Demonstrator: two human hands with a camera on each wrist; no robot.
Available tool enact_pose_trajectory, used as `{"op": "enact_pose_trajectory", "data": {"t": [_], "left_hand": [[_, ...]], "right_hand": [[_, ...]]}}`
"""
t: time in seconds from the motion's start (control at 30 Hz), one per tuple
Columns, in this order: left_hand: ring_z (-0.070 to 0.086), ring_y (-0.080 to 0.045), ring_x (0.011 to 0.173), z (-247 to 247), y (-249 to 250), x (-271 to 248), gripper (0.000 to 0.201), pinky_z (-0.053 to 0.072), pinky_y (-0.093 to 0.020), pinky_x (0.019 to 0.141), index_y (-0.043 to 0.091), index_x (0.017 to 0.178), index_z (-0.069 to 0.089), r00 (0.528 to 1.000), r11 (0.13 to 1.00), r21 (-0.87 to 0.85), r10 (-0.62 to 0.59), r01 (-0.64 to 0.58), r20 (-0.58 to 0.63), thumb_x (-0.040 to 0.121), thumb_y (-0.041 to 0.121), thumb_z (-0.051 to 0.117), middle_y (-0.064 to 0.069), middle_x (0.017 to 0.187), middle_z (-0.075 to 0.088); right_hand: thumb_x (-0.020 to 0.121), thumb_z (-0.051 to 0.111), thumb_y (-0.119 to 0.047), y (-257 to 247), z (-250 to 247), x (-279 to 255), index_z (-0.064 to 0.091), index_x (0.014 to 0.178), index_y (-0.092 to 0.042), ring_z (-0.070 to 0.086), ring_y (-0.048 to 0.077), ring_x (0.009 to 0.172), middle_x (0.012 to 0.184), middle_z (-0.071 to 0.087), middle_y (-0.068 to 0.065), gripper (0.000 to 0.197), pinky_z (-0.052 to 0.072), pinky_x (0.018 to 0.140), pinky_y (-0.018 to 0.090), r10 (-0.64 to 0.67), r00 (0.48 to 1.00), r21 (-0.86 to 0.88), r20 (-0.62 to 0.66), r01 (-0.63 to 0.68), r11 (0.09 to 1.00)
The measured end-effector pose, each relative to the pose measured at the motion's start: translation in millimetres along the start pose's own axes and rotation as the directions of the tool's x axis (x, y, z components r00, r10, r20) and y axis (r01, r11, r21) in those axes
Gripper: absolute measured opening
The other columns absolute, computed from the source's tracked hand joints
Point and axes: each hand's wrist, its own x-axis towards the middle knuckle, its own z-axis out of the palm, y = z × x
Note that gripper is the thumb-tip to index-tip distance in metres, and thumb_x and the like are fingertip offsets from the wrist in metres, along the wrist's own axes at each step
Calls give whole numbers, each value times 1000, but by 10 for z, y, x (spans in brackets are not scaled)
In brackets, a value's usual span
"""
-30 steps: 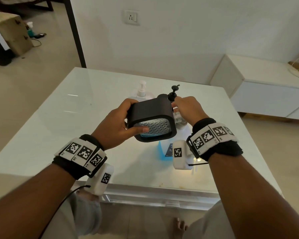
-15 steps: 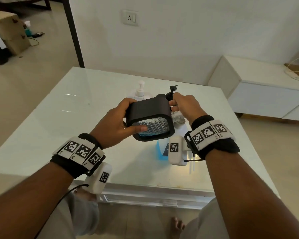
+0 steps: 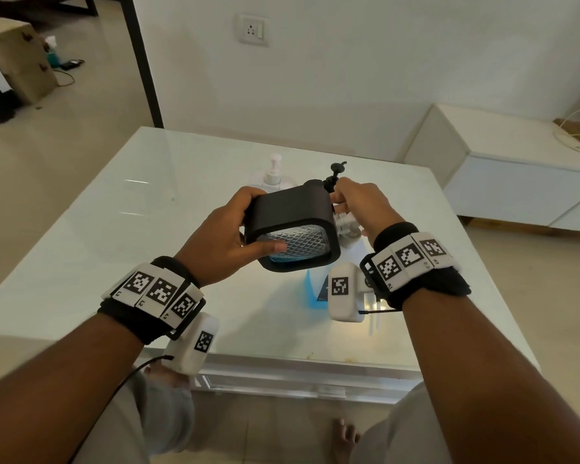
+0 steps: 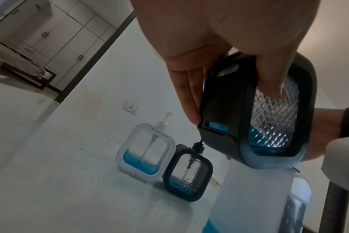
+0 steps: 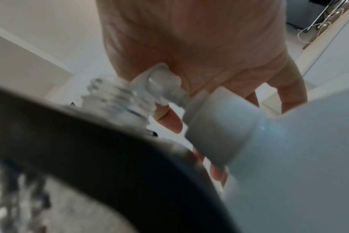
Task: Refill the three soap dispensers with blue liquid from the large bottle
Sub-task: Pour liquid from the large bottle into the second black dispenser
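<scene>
My left hand (image 3: pixel 248 226) grips a black-framed soap dispenser (image 3: pixel 292 229) above the table, tilted so its bare clear threaded neck (image 5: pixel 114 97) points right. A little blue liquid pools in its low corner (image 4: pixel 269 141). The large white bottle (image 4: pixel 259 197) stands underneath; in the head view only its blue lower part (image 3: pixel 312 289) shows. My right hand (image 3: pixel 352 202) is curled over that bottle's nozzle (image 5: pixel 161 78) and cap (image 5: pixel 215 126). A white dispenser (image 4: pixel 147 151) and a second black dispenser (image 4: pixel 187 173) stand behind, pumps on, each holding a low band of blue.
The glass-topped table (image 3: pixel 148 195) ends just in front of my knees. A low white cabinet (image 3: pixel 516 182) stands to the right and a cardboard box (image 3: pixel 17 61) sits on the floor at far left. A wall runs behind the table.
</scene>
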Motion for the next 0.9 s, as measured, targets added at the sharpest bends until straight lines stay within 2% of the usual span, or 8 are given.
{"op": "enact_pose_trajectory", "data": {"t": [0.1,0.2,0.33,0.43,0.53,0.67,0.77,0.9], "left_hand": [[62,-5,96,-4,-2,13,63,56,-23,69,23,119,43,1000,1000,8,2,-2,1,70,52,69,13,109,60],[62,-7,96,4,-6,10,62,57,-25,69,25,119,43,1000,1000,10,-5,5,2,70,52,69,12,110,61],[61,-4,96,3,-6,-2,63,56,-23,69,25,119,42,1000,1000,4,-17,17,1,70,52,69,15,109,60],[61,-4,96,1,-3,-11,62,57,-25,69,25,119,42,1000,1000,-5,-19,19,3,71,52,69,17,108,59],[62,-6,96,-1,-6,-13,62,58,-29,69,24,120,43,1000,1000,10,-17,17,1,71,53,69,15,110,60],[62,-7,97,-1,-5,-15,63,58,-32,70,24,120,43,1000,1000,8,-18,18,0,71,53,69,13,110,60],[62,-8,96,-10,-7,-3,63,58,-32,68,22,120,43,1000,1000,7,-14,14,-2,71,52,69,12,109,61],[62,-6,96,-16,-4,6,62,57,-26,68,23,119,43,1000,1000,-5,-13,13,-3,70,52,70,12,109,60]], "right_hand": [[94,42,-23,-54,-33,-8,62,78,-16,53,11,69,76,63,-2,26,31,60,26,7,1000,-46,18,-7,999],[96,41,-20,-54,-47,-3,59,82,-14,52,8,67,79,61,-4,23,31,59,25,13,999,-53,37,-11,999],[95,41,-23,-4,-5,48,58,72,-17,55,14,76,99,67,4,30,35,61,26,-20,1000,-136,-3,20,991],[97,39,-22,23,22,63,57,70,-20,50,12,71,98,64,4,32,32,59,26,-42,999,-194,-20,37,980],[96,40,-21,37,11,53,59,71,-21,54,17,77,101,66,8,32,37,62,26,-38,999,-168,-16,35,985],[96,42,-25,58,14,16,60,72,-19,55,17,73,84,63,2,30,39,60,25,-15,1000,-85,-23,13,996],[96,41,-28,7,20,1,61,73,-17,57,18,74,83,64,2,32,37,61,26,-17,1000,-25,-5,17,1000],[97,40,-26,-36,-7,13,63,80,-14,55,13,68,79,64,0,31,34,60,25,-11,1000,-32,22,12,999]]}}
